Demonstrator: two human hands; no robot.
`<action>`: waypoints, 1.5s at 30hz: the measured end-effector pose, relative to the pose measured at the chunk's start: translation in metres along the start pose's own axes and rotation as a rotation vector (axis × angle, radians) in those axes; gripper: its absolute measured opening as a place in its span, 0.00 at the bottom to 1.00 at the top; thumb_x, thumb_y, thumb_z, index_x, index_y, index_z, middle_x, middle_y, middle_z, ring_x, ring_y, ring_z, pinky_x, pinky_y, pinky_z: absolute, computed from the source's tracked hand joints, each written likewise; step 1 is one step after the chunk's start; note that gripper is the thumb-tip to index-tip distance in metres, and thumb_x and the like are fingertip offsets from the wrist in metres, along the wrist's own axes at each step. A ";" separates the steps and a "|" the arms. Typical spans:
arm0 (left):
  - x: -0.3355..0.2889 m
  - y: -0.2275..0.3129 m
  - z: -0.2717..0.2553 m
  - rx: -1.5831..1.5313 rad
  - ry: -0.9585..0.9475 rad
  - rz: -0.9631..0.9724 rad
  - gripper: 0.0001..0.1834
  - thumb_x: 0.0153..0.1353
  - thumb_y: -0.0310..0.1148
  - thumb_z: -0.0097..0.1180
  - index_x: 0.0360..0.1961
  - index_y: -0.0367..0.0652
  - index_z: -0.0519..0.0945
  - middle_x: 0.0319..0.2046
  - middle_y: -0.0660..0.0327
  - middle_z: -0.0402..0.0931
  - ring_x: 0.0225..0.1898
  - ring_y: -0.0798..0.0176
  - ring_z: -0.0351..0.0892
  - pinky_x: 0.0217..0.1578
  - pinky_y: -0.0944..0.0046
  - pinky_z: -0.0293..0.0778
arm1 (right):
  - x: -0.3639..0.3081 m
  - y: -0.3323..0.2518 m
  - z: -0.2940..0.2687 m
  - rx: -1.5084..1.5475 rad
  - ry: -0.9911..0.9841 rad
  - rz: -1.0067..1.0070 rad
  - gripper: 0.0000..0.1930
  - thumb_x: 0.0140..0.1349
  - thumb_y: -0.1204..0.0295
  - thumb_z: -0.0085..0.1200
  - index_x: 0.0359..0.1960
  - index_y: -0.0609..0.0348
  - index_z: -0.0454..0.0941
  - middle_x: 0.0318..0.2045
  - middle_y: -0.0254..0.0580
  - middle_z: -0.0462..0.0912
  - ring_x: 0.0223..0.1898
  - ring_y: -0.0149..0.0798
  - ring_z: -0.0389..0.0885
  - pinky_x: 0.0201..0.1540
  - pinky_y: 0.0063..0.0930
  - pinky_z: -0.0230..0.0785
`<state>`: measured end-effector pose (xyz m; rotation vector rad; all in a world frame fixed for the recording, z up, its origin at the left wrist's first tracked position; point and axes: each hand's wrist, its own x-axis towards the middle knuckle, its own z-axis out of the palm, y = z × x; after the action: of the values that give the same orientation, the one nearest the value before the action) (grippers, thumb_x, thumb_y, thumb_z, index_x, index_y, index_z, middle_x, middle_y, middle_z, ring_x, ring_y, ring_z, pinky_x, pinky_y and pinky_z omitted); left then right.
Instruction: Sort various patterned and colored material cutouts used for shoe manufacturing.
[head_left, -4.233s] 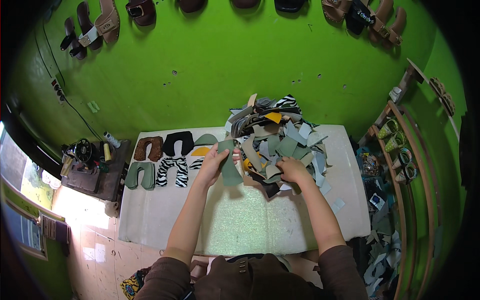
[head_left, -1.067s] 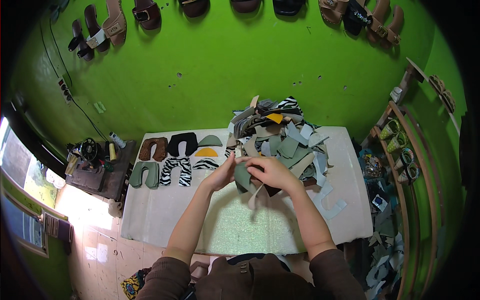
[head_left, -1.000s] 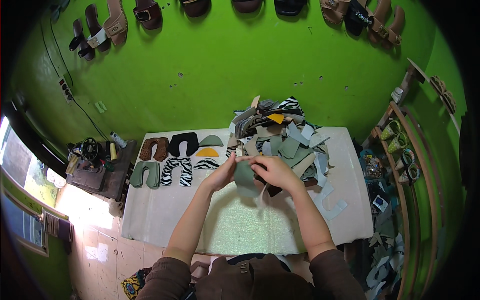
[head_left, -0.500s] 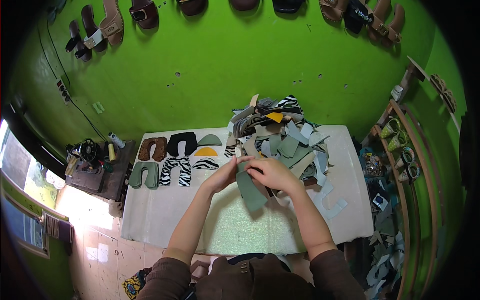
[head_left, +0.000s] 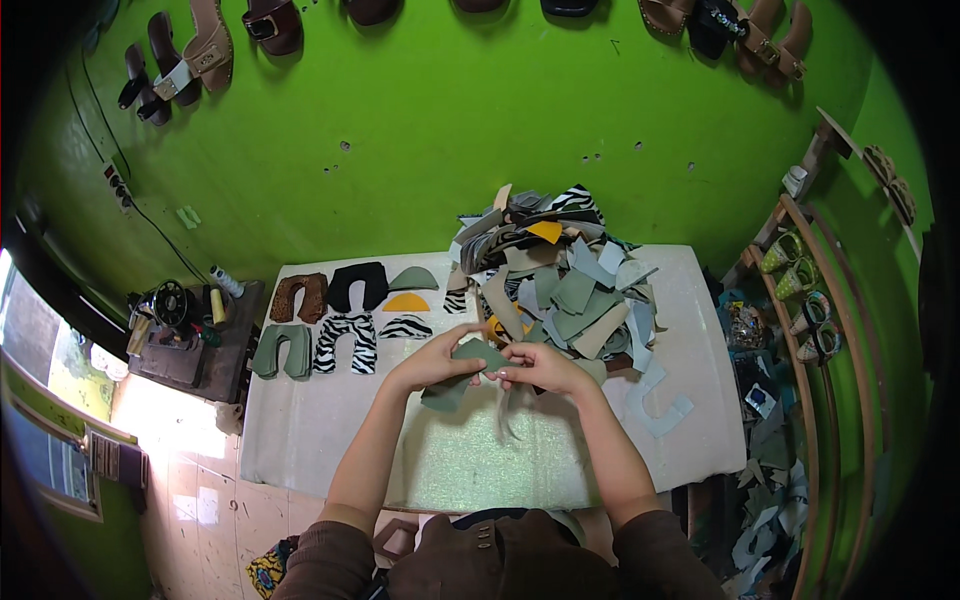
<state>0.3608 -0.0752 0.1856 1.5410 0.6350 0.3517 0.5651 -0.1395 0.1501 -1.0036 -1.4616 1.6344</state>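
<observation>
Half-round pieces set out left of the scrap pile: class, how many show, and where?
3: a green half-round at the back, a yellow half-round in the middle, a zebra-striped half-round in front. More may be hidden beneath.

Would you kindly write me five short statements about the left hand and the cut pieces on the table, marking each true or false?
1. The left hand holds a flat, sage-green, leather-like piece. True.
2. The heap of mixed cut scraps lies left of the U-shaped pieces. False: the heap of mixed cut scraps lies to their right.
3. The black U-shaped piece lies right of the brown spotted U-shaped piece. True.
4. The yellow half-moon is the nearest half-moon to the person. False: the black-and-white striped half-moon is nearest.
5. The black-and-white striped U-shaped piece lies nearer the person than the black one. True.
</observation>
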 end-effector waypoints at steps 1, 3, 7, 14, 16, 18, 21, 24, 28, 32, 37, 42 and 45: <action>0.002 -0.002 -0.003 -0.092 -0.076 -0.079 0.25 0.55 0.27 0.53 0.55 0.38 0.63 0.35 0.59 0.76 0.28 0.73 0.73 0.34 0.73 0.70 | -0.002 0.002 -0.003 -0.018 -0.002 0.016 0.10 0.57 0.73 0.52 0.39 0.63 0.71 0.27 0.31 0.77 0.32 0.23 0.73 0.37 0.16 0.64; 0.003 -0.011 -0.005 -0.184 -0.043 -0.116 0.17 0.56 0.28 0.53 0.46 0.36 0.70 0.30 0.60 0.78 0.28 0.74 0.73 0.32 0.73 0.70 | -0.003 0.004 -0.008 -0.134 0.023 0.004 0.10 0.57 0.71 0.52 0.38 0.64 0.72 0.27 0.32 0.77 0.30 0.23 0.73 0.36 0.17 0.64; 0.012 -0.023 -0.011 -0.198 0.041 -0.092 0.12 0.59 0.31 0.48 0.42 0.35 0.72 0.31 0.59 0.77 0.29 0.73 0.74 0.32 0.73 0.71 | -0.004 0.008 -0.022 -0.174 0.134 0.019 0.11 0.56 0.68 0.53 0.37 0.63 0.75 0.27 0.32 0.78 0.28 0.23 0.72 0.34 0.17 0.64; 0.024 -0.009 -0.007 -0.454 0.285 -0.019 0.11 0.62 0.31 0.43 0.42 0.35 0.67 0.34 0.54 0.76 0.33 0.66 0.76 0.36 0.69 0.75 | 0.001 0.022 -0.069 -1.263 1.260 0.033 0.16 0.54 0.62 0.51 0.35 0.64 0.74 0.32 0.48 0.77 0.37 0.46 0.74 0.38 0.32 0.66; 0.028 -0.008 -0.008 -0.470 0.326 -0.010 0.11 0.62 0.31 0.43 0.43 0.36 0.66 0.35 0.54 0.75 0.33 0.65 0.76 0.37 0.68 0.75 | 0.007 0.028 -0.078 -1.258 1.247 0.185 0.16 0.54 0.61 0.51 0.35 0.63 0.74 0.32 0.49 0.76 0.38 0.47 0.73 0.39 0.34 0.66; 0.030 -0.011 -0.010 -0.499 0.365 0.014 0.11 0.62 0.31 0.42 0.43 0.36 0.66 0.35 0.54 0.75 0.34 0.65 0.76 0.37 0.67 0.75 | 0.014 0.033 -0.084 -1.247 1.229 0.339 0.16 0.54 0.60 0.50 0.34 0.62 0.74 0.32 0.49 0.76 0.40 0.48 0.72 0.40 0.37 0.66; 0.033 -0.009 -0.010 -0.504 0.382 -0.014 0.11 0.62 0.29 0.41 0.44 0.36 0.66 0.36 0.54 0.75 0.33 0.67 0.76 0.35 0.71 0.75 | 0.022 0.052 -0.104 -1.106 1.219 0.267 0.16 0.53 0.60 0.52 0.33 0.63 0.74 0.30 0.50 0.76 0.35 0.48 0.74 0.36 0.36 0.67; 0.035 -0.017 -0.013 -0.507 0.408 -0.010 0.10 0.62 0.30 0.41 0.43 0.37 0.66 0.36 0.54 0.75 0.33 0.65 0.77 0.36 0.68 0.75 | 0.029 0.053 -0.108 -0.454 1.132 0.082 0.14 0.54 0.64 0.52 0.33 0.64 0.72 0.27 0.47 0.77 0.28 0.43 0.76 0.31 0.31 0.67; 0.028 -0.025 -0.023 -0.543 0.462 0.007 0.10 0.62 0.30 0.41 0.42 0.37 0.67 0.35 0.55 0.75 0.33 0.65 0.76 0.36 0.68 0.75 | 0.033 0.032 -0.058 -0.030 0.802 -0.018 0.10 0.57 0.70 0.50 0.33 0.65 0.68 0.23 0.41 0.76 0.24 0.30 0.75 0.28 0.22 0.65; 0.027 -0.031 -0.026 -0.576 0.512 0.018 0.09 0.62 0.29 0.40 0.42 0.37 0.66 0.35 0.55 0.75 0.33 0.65 0.76 0.36 0.68 0.75 | 0.029 0.043 -0.033 -0.398 0.655 0.126 0.13 0.52 0.64 0.54 0.29 0.63 0.72 0.23 0.46 0.77 0.23 0.40 0.77 0.29 0.30 0.68; 0.022 -0.031 -0.024 -0.536 0.542 -0.013 0.10 0.62 0.29 0.40 0.43 0.36 0.67 0.35 0.55 0.75 0.32 0.65 0.76 0.35 0.67 0.75 | 0.017 0.019 -0.026 -0.821 0.697 0.347 0.14 0.53 0.60 0.49 0.29 0.60 0.75 0.25 0.49 0.78 0.29 0.46 0.78 0.31 0.37 0.68; 0.020 -0.025 -0.021 -0.542 0.540 -0.016 0.10 0.63 0.29 0.39 0.43 0.37 0.65 0.36 0.55 0.75 0.34 0.66 0.76 0.36 0.69 0.75 | 0.007 0.014 -0.047 -0.881 1.393 -0.073 0.15 0.53 0.63 0.51 0.33 0.63 0.73 0.30 0.49 0.77 0.34 0.45 0.77 0.35 0.36 0.67; 0.024 -0.025 -0.018 -0.574 0.525 0.013 0.10 0.63 0.29 0.38 0.43 0.36 0.65 0.37 0.55 0.75 0.34 0.66 0.76 0.36 0.69 0.74 | 0.008 0.044 -0.070 -0.376 1.344 0.070 0.17 0.53 0.63 0.53 0.36 0.66 0.71 0.35 0.48 0.76 0.36 0.42 0.75 0.37 0.33 0.66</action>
<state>0.3646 -0.0475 0.1588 0.8986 0.8383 0.8826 0.6236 -0.1058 0.1013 -1.8318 -0.7378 0.3755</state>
